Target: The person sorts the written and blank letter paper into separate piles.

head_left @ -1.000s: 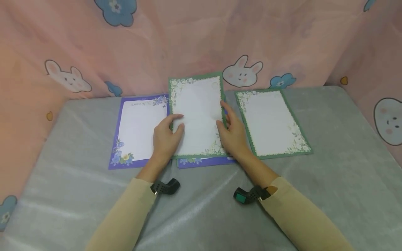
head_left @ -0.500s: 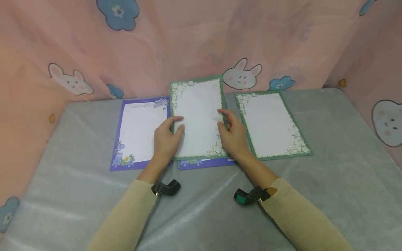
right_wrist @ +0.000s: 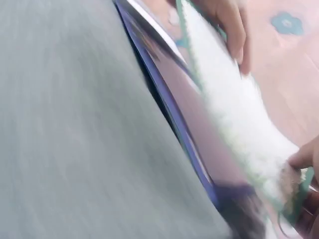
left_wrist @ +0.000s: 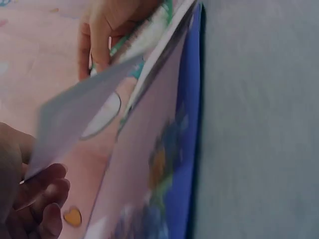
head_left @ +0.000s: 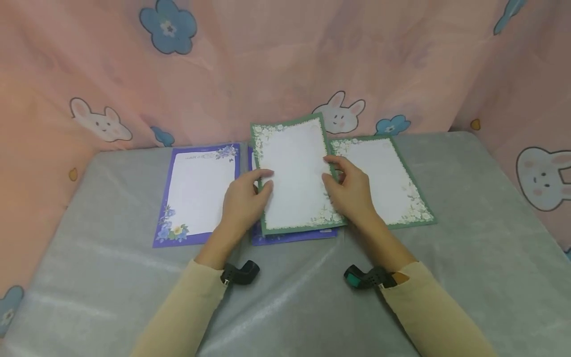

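Between both hands hangs a sheet of stationery paper (head_left: 294, 173) with a green border and white flowers. My left hand (head_left: 243, 201) pinches its left edge, and my right hand (head_left: 352, 193) pinches the right edge. Under it lies a purple-bordered sheet (head_left: 292, 238), mostly hidden, on what looks like a small stack. In the left wrist view the held paper (left_wrist: 79, 112) is lifted clear of the purple-edged sheet (left_wrist: 192, 99) below. From the right wrist its white face (right_wrist: 239, 109) shows, bent slightly, with my fingers (right_wrist: 304, 157) on the corner.
Another purple-bordered sheet (head_left: 200, 193) with blue flowers lies to the left. At the right a green-bordered sheet (head_left: 397, 188) lies partly behind my right hand. All rest on a grey-covered table (head_left: 285, 307). Behind rises a pink curtain (head_left: 267, 64) with rabbits and flowers.
Both hands have carried the green-bordered sheet to the right, off the purple sheet's left part and over the edge of the right-hand green sheet. The view has also tilted up slightly.
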A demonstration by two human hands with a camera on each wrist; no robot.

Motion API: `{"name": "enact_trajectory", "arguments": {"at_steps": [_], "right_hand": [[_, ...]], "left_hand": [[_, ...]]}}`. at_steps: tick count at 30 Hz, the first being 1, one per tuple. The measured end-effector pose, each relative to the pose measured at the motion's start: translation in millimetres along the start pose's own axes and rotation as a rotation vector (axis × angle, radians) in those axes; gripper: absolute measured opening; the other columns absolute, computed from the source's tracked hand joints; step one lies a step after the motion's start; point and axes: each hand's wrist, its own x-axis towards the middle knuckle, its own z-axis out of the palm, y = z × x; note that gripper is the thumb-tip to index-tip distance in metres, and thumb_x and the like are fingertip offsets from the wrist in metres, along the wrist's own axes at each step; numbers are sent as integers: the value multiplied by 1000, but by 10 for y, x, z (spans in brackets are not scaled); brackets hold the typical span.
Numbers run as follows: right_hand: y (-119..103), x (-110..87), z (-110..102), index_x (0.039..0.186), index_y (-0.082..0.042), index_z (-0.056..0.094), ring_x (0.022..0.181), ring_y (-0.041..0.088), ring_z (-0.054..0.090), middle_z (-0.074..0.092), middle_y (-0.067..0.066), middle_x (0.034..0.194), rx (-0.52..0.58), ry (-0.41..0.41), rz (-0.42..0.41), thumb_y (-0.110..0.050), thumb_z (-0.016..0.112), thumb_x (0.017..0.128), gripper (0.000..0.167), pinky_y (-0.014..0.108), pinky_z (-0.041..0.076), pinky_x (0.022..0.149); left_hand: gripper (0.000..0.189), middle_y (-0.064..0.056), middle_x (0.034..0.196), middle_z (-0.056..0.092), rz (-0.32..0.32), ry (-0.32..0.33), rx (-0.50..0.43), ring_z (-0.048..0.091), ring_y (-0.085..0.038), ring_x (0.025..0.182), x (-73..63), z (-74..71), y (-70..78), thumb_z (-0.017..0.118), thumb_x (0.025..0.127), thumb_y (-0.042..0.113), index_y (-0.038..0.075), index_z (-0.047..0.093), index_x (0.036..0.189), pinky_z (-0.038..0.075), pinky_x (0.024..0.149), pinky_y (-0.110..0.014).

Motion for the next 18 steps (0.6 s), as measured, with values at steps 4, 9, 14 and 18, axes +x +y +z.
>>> {"name": "enact_trajectory", "arguments": {"at_steps": [4, 9, 14, 18], "right_hand": [[98, 21, -234, 132, -12, 64, 72, 17, 53, 69, 16, 111, -48, 7, 35, -14, 62, 96, 36, 21, 39, 51], [219, 92, -542, 135, -14, 63, 83, 19, 54, 67, 17, 121, -65, -17, 97, -19, 62, 97, 38, 20, 43, 59], [361, 136, -828, 141, -12, 57, 91, 21, 54, 61, 21, 132, -119, -54, 156, -25, 61, 98, 45, 27, 44, 69], [448, 153, -1001, 143, -11, 54, 99, 28, 56, 61, 25, 131, -191, -63, 177, -27, 61, 98, 48, 33, 45, 73]], "left_hand": [[29, -4, 100, 72, 38, -68, 54, 51, -12, 56, 23, 80, 238, 62, 97, 22, 17, 71, 125, 39, 48, -26], [31, -3, 125, 71, -2, -130, 75, 63, -16, 77, 110, 255, 509, 63, 97, 21, 18, 70, 127, 49, 60, -29], [31, -3, 126, 72, -50, -147, 43, 68, -18, 100, 169, 504, 695, 66, 95, 18, 17, 71, 126, 55, 79, -35], [31, -3, 126, 72, -72, -150, 48, 66, -17, 89, 172, 697, 814, 67, 95, 17, 18, 71, 126, 53, 71, -33]]}}
